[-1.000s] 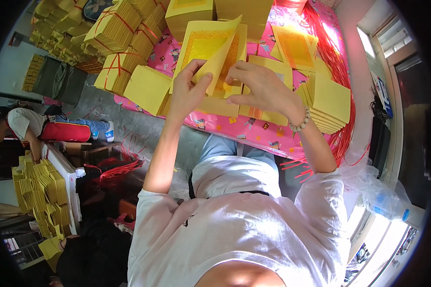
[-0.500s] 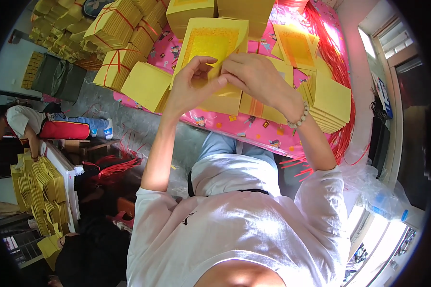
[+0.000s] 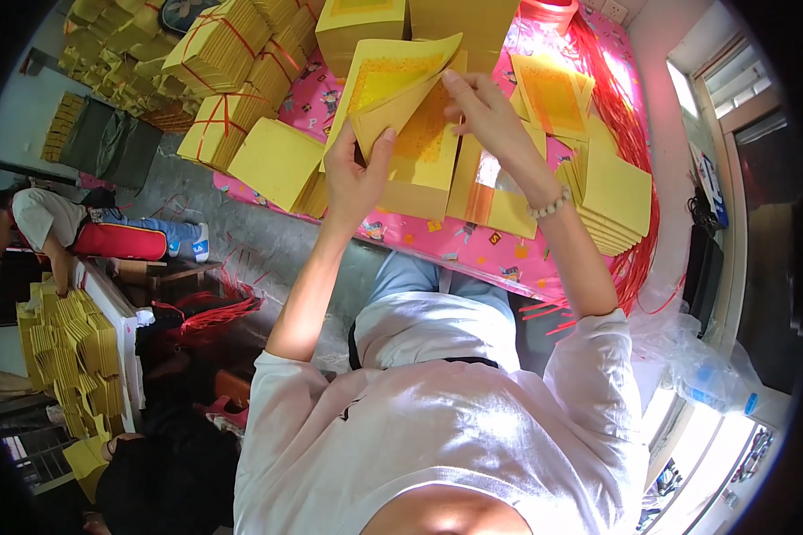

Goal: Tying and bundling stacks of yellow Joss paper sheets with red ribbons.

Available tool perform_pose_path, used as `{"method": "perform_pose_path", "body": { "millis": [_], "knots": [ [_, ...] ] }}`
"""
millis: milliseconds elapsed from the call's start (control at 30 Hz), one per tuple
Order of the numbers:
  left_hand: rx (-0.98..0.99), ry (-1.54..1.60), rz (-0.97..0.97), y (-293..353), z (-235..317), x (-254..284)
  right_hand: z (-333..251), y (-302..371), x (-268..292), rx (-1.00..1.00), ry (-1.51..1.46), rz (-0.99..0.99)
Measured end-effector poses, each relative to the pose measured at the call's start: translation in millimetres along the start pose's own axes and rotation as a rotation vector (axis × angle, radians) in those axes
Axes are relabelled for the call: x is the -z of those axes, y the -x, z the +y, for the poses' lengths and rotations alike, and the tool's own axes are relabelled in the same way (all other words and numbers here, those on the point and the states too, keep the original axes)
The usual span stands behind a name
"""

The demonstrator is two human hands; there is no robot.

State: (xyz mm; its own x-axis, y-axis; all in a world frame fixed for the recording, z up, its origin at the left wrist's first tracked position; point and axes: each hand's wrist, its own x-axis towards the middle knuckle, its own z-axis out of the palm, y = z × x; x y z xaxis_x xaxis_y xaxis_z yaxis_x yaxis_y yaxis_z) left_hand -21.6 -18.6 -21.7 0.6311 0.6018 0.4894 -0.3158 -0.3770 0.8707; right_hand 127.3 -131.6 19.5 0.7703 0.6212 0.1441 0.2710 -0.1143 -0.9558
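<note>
A yellow paper sheet [image 3: 388, 116] with a gold-orange printed square is partly folded over, its lower corner lifted off a stack of the same yellow paper [image 3: 410, 194]. My left hand [image 3: 357, 178] grips the lifted part at its lower left, thumb on top and fingers underneath. At the upper right, my right hand [image 3: 491, 116] is closed at the sheet's edge, thumb and forefinger pinching the fold while the other fingers curl. A beaded bracelet [image 3: 551, 205] circles my right wrist. Part of another printed square shows on the stack beneath the fold.
Yellow paper piles [image 3: 275, 160] flank the stack on a pink patterned tablecloth [image 3: 401, 230]. Fanned yellow paper [image 3: 616, 192] lies at the right beside red strings [image 3: 611, 98]. Tied bundles [image 3: 219, 129] stand at the far left. Two other people are at the left, one in black [image 3: 169, 473].
My hands have moved apart, the right one up and to the right. The sheet's lower corner has been lifted and turned over, uncovering part of the stack beneath.
</note>
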Motion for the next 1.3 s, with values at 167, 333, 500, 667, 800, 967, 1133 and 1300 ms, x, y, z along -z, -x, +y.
{"method": "perform_pose_path", "body": {
  "millis": [167, 333, 500, 667, 800, 967, 1133, 1300],
  "knots": [
    [-0.020, -0.200, -0.110, 4, -7, 9, -17, -12, -2, -0.406, -0.361, -0.334],
    [-0.194, -0.470, -0.378, -6, 31, 15, 4, -16, -9, -0.234, -0.235, -0.214],
    [-0.277, -0.648, 0.144, -33, 23, 29, 0, -9, -6, 0.010, -0.404, -0.179],
    [0.109, -0.105, 0.152, -64, 13, 35, -17, -6, -5, 0.285, -0.380, -0.190],
    [0.129, 0.228, -0.040, -72, 29, 24, -27, 3, -3, 0.374, -0.417, -0.140],
    [0.074, 0.302, 0.010, -57, 24, 20, -20, 10, -1, 0.405, -0.402, -0.114],
    [-0.023, 0.256, 0.062, -51, 16, 19, -24, 17, -7, 0.437, -0.424, -0.083],
    [-0.089, 0.247, 0.043, -52, 16, 15, -16, 14, -7, 0.412, -0.417, -0.113]
  ]
}}
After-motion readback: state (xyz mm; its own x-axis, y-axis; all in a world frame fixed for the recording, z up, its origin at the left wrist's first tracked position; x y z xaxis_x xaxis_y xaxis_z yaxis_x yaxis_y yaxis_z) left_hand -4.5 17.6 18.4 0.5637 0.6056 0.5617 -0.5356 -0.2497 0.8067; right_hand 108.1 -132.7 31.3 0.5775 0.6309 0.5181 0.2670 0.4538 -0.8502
